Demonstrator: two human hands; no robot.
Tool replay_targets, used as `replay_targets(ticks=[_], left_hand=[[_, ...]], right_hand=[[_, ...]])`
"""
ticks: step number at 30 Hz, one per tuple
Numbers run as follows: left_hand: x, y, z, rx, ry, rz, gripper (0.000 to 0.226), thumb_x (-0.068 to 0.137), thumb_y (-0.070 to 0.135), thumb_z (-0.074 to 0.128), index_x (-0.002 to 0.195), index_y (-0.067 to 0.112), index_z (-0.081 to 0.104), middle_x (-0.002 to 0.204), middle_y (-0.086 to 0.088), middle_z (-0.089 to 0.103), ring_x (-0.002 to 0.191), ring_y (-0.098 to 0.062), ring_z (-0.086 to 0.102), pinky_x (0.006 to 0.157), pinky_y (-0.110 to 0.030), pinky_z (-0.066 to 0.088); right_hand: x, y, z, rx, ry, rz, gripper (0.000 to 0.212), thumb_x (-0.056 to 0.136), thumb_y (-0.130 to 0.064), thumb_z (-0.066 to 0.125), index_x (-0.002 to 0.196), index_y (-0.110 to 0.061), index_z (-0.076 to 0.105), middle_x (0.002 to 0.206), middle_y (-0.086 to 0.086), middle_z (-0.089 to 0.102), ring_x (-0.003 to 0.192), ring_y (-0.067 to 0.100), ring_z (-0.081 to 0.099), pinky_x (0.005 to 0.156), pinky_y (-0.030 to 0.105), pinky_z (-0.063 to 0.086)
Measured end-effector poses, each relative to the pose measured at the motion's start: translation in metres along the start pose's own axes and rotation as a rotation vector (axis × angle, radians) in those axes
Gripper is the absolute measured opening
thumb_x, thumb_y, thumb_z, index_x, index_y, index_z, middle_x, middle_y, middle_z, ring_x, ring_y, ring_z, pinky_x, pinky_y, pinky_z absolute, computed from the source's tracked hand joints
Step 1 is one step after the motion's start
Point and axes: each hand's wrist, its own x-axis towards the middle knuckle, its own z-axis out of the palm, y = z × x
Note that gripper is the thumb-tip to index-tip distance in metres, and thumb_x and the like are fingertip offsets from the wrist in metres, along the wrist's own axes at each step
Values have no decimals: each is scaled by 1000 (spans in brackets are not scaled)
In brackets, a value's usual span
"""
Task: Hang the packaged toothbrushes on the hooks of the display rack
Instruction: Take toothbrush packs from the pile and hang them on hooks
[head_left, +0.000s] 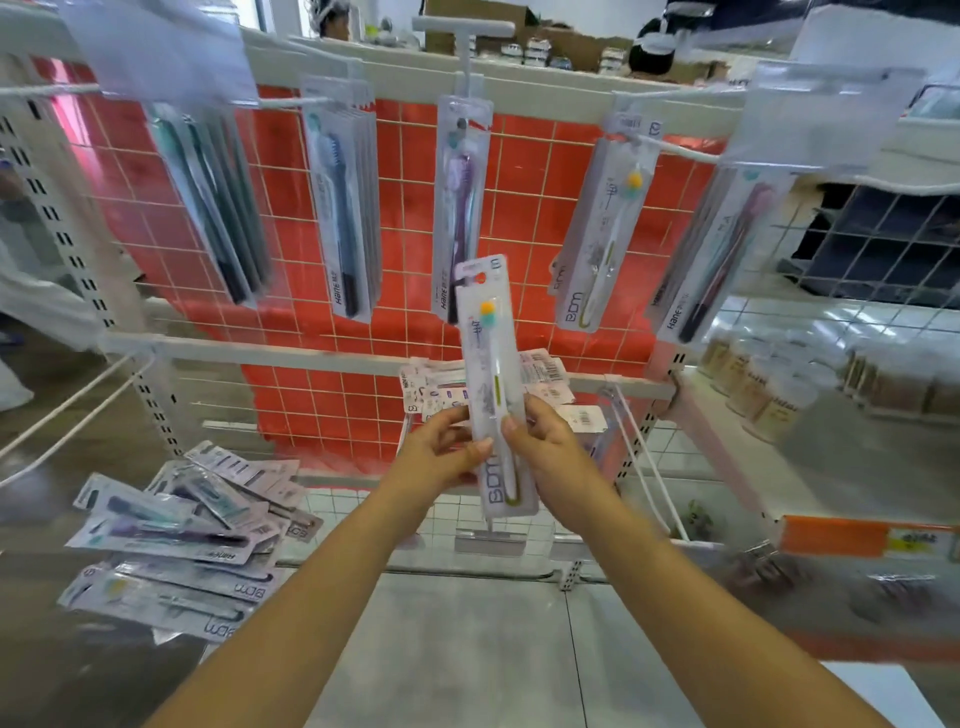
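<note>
Both hands hold one packaged toothbrush (491, 374) upright in front of the display rack (363, 353). It is a clear pack with a white and green brush. My left hand (441, 452) pinches its lower left edge; my right hand (545, 441) pinches the lower right edge. The pack's hang hole is at the top, below the hanging packs. Packs hang from the upper hooks: a purple brush (460, 208) at the centre, a matching white brush (605, 234) to its right, a blue one (340, 208) to the left.
A loose heap of packaged toothbrushes (182, 540) lies at the lower left. More packs (540, 384) are stacked behind my hands on the middle rail. Bare white hooks (639, 457) jut out low right and far left. Shelves with jars (779, 384) stand at the right.
</note>
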Motion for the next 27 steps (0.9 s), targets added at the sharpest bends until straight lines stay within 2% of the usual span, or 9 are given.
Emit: replay_targets(ticks=[3, 7, 10, 12, 15, 18, 22, 24, 27], left_hand=[[-3, -2, -8, -129, 6, 0, 34, 84, -4, 58, 115, 10, 56, 96, -8, 70, 82, -21, 70, 66, -32, 58], [-2, -1, -24, -158, 68, 24, 36, 80, -11, 58, 106, 14, 59, 85, -2, 73, 73, -16, 70, 58, -27, 56], [-2, -1, -40, -78, 115, 11, 39, 76, -13, 62, 111, 5, 58, 90, -7, 72, 79, -22, 70, 66, -33, 59], [0, -3, -51, -88, 155, -1, 37, 76, -12, 63, 108, 5, 58, 91, -8, 71, 79, -22, 69, 69, -35, 59], [3, -4, -65, -95, 191, -26, 31, 77, -11, 63, 97, 11, 59, 87, -6, 70, 77, -22, 68, 72, -39, 57], [7, -4, -74, -81, 181, -38, 33, 76, -11, 64, 99, 13, 60, 86, -3, 71, 76, -20, 69, 68, -37, 58], [11, -2, -85, -51, 180, -49, 34, 76, -10, 64, 103, 11, 59, 90, -6, 70, 79, -22, 68, 68, -36, 58], [12, -2, -91, -21, 183, -39, 36, 77, -9, 65, 106, 12, 59, 94, -7, 70, 83, -23, 68, 71, -39, 58], [13, -3, -104, -3, 202, -37, 35, 78, -7, 65, 105, 14, 60, 96, -7, 71, 88, -26, 67, 76, -44, 56]], right_hand=[[6, 8, 16, -41, -4, -13, 14, 95, -10, 49, 104, -17, 58, 92, 0, 68, 81, 10, 66, 73, 26, 55], [17, 10, 30, -100, 28, -15, 16, 94, -22, 53, 84, -16, 65, 79, 0, 67, 73, 12, 62, 71, 30, 54], [26, 16, 27, -192, 127, -43, 29, 90, -30, 55, 68, -14, 63, 60, -3, 62, 58, 10, 58, 61, 27, 50], [32, 24, 19, -283, 266, -92, 27, 88, -30, 59, 65, -16, 60, 63, -3, 62, 62, 13, 59, 62, 25, 49], [43, 36, 0, -466, 459, -139, 19, 89, -25, 62, 73, -13, 60, 71, -4, 61, 65, 11, 55, 55, 14, 42], [59, 48, -17, -694, 541, -136, 13, 88, -19, 64, 94, -8, 64, 89, 4, 65, 83, 19, 60, 70, 26, 48], [78, 57, -23, -1219, 325, -43, 49, 87, -7, 58, 134, -6, 44, 140, 12, 42, 127, 28, 40, 104, 38, 36], [82, 61, -25, -1467, 217, -16, 63, 84, -7, 60, 141, -8, 34, 147, 12, 32, 134, 29, 31, 109, 38, 29], [88, 73, -30, -1647, 178, 25, 61, 81, -11, 61, 136, -14, 36, 140, 7, 40, 131, 26, 34, 106, 40, 29]])
